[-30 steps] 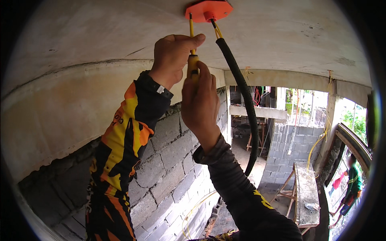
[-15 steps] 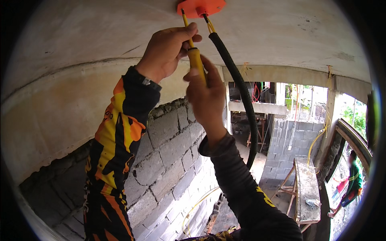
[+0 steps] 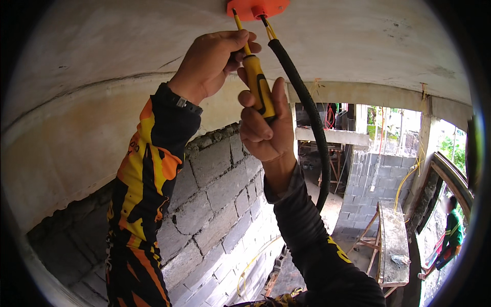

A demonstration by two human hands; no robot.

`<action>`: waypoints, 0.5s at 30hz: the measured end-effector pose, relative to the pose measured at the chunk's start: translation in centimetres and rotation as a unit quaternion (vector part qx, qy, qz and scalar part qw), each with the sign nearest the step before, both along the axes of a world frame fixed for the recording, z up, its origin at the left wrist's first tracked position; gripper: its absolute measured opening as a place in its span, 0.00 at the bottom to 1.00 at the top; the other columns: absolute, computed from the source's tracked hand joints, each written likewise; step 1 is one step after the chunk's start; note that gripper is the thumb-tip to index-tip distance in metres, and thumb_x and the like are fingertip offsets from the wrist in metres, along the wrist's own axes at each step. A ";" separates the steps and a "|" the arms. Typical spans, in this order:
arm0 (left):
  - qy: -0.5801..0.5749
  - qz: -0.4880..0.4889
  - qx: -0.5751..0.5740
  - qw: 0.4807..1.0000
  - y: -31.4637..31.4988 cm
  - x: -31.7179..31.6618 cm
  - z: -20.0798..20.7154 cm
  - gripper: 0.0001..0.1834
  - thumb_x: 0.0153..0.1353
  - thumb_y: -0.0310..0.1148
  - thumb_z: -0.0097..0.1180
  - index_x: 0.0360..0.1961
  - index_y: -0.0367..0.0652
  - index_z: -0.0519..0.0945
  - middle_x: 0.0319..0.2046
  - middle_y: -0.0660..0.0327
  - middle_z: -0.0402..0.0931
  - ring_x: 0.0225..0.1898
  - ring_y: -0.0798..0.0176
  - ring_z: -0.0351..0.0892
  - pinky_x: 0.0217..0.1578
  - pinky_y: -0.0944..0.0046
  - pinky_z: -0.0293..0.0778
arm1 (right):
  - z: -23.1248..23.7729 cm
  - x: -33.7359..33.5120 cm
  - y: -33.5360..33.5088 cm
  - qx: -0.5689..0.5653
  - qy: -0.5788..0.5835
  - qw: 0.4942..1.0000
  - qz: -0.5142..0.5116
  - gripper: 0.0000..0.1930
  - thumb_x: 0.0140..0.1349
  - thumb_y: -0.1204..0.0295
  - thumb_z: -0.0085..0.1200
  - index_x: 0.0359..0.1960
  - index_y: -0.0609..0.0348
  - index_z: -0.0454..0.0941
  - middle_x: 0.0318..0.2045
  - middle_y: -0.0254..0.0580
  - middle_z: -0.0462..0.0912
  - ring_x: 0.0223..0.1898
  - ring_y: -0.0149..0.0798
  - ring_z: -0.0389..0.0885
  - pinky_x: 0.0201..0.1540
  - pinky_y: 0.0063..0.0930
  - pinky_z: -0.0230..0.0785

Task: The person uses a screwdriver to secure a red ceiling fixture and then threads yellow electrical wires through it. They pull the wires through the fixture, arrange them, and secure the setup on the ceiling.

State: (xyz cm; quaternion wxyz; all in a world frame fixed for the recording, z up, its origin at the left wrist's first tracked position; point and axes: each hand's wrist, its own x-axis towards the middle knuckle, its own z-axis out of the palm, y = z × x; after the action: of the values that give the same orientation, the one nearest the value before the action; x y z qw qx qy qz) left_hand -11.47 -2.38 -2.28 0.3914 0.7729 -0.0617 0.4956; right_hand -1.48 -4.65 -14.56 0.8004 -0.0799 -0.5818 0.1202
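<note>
Overhead, an orange plate (image 3: 246, 10) sits flat against the ceiling. A screwdriver (image 3: 260, 88) with a yellow-and-black handle points up at it, its dark tip on a screw spot near the plate's left edge. My left hand (image 3: 207, 64) is closed, pinching the yellow shaft just below the plate. Around the handle, my right hand (image 3: 268, 134) has a loose hold, with thumb and fingers on either side. From the plate's round hub come yellow and dark wires (image 3: 270, 31), running into a black corrugated conduit (image 3: 305, 97) that hangs down to the right of my hands.
A grey block wall (image 3: 209, 179) runs along the left below a concrete beam (image 3: 92, 138). Down to the right stands a wooden trestle platform (image 3: 393, 245). A person in green (image 3: 452, 227) is beyond the opening at far right. Yellow wires (image 3: 404, 181) hang by the post.
My right hand has loosened and turned on the handle, its fingers now spread and palm showing. My left hand still pinches the shaft, and the tip stays at the plate.
</note>
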 end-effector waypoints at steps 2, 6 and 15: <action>-0.026 0.066 0.003 0.997 -0.1 0.1 0.1 0.17 0.65 0.41 0.61 0.44 0.36 0.81 0.35 0.61 0.81 0.30 0.73 0.71 0.29 0.73 0.62 | 0.0 -0.2 -0.1 0.013 -0.018 0.994 -0.109 0.29 0.62 0.62 0.63 0.60 0.63 0.68 0.32 0.42 0.82 0.21 0.32 0.77 0.25 0.24 0.71; -0.025 0.131 0.015 0.991 0.0 0.5 0.0 0.17 0.65 0.40 0.60 0.44 0.36 0.81 0.34 0.62 0.80 0.30 0.74 0.70 0.29 0.73 0.62 | 0.2 -0.5 -0.1 0.071 -0.013 0.960 -0.270 0.31 0.62 0.63 0.63 0.62 0.66 0.65 0.34 0.45 0.82 0.24 0.34 0.80 0.28 0.25 0.74; -0.031 0.087 0.003 0.996 0.4 0.9 0.1 0.16 0.60 0.40 0.66 0.38 0.38 0.81 0.31 0.64 0.79 0.27 0.77 0.67 0.28 0.73 0.61 | 0.1 1.0 0.0 -0.031 0.021 0.997 -0.073 0.30 0.64 0.63 0.61 0.63 0.61 0.65 0.33 0.42 0.82 0.19 0.29 0.76 0.22 0.21 0.67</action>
State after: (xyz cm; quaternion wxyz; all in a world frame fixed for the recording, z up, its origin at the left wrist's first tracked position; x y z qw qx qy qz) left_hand -10.59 -2.01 -2.23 0.3424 0.7610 -0.0075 0.5510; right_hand -0.47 -4.63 -14.46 0.8163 -0.1444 -0.5533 0.0816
